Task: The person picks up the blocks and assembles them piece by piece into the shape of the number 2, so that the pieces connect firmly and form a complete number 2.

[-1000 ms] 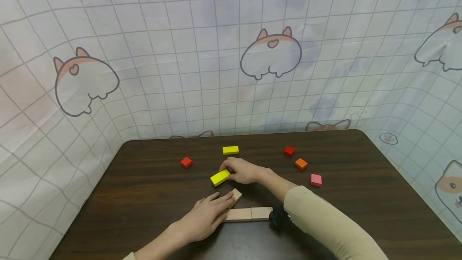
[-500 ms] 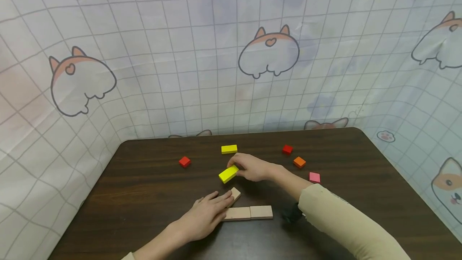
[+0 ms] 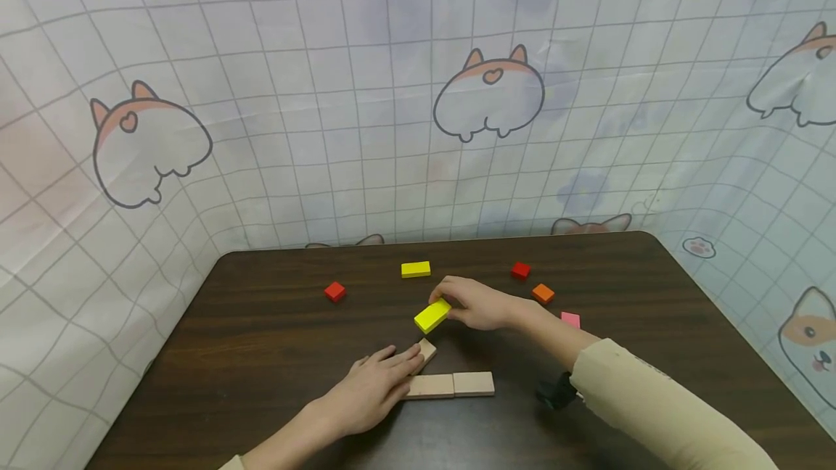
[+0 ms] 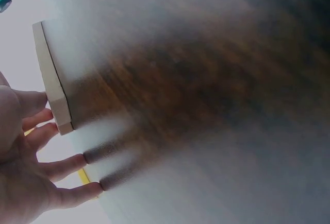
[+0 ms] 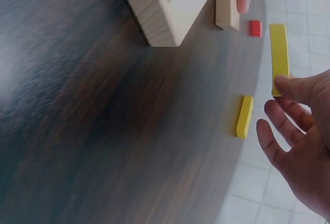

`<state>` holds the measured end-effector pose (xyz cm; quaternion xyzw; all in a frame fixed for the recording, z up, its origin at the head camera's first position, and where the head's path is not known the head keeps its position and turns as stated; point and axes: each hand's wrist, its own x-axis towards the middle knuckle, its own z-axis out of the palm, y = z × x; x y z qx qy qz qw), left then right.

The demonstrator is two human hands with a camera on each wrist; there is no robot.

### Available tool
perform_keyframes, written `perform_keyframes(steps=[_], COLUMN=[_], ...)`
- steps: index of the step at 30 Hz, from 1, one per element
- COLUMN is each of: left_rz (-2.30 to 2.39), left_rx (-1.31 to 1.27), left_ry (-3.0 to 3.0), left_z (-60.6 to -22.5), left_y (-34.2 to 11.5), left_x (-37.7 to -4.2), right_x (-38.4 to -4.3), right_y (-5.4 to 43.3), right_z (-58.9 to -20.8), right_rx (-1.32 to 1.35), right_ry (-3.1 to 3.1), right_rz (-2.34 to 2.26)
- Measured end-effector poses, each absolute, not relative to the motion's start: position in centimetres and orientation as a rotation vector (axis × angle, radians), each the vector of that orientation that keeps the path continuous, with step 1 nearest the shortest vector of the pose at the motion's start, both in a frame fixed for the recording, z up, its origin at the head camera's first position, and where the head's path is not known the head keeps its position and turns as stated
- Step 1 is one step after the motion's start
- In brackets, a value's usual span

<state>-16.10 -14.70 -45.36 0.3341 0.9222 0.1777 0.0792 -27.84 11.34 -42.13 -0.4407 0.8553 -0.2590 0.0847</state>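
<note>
My right hand [image 3: 477, 304] pinches a yellow rectangular block [image 3: 432, 316] between thumb and fingers, a little above the table. In the right wrist view the thumb presses one end of that yellow block [image 5: 279, 54], and the other fingers hang loosely curled. My left hand [image 3: 371, 390] lies with fingers spread over plain wooden blocks. One angled wooden block [image 3: 427, 351] pokes out past its fingertips. Two more, a left wooden block [image 3: 432, 386] and a right wooden block [image 3: 473, 384], lie end to end. In the left wrist view fingertips touch the table beside a wooden block [image 4: 51, 77].
Toward the back of the dark wood table [image 3: 261, 339] lie another yellow block [image 3: 415, 269], a left red block [image 3: 335, 291] and a right red block [image 3: 520, 270]. An orange block [image 3: 543, 294] and a pink block [image 3: 570, 320] lie right, by the right forearm. Patterned cloth surrounds the table.
My right hand has moved right with the yellow block, away from the spot above and left of the angled wooden block. The left hand has stayed on the wooden blocks.
</note>
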Motion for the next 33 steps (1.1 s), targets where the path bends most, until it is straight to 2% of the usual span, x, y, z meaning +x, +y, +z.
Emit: perform_keyframes(steps=[17,33], left_rz=[0.544,0.541], left_rx=[1.002,0.996], left_ry=[2.756,2.767], left_z=[-45.5,-45.5], left_y=[-14.7,-14.8], left_x=[-16.1,-16.1], right_x=[-27.5,-27.8], right_y=[13.5,12.9], right_z=[-43.6,-46.6], right_rx=[-1.281,-1.331], right_ry=[2.488,2.522], right_rz=[-0.800,-0.832])
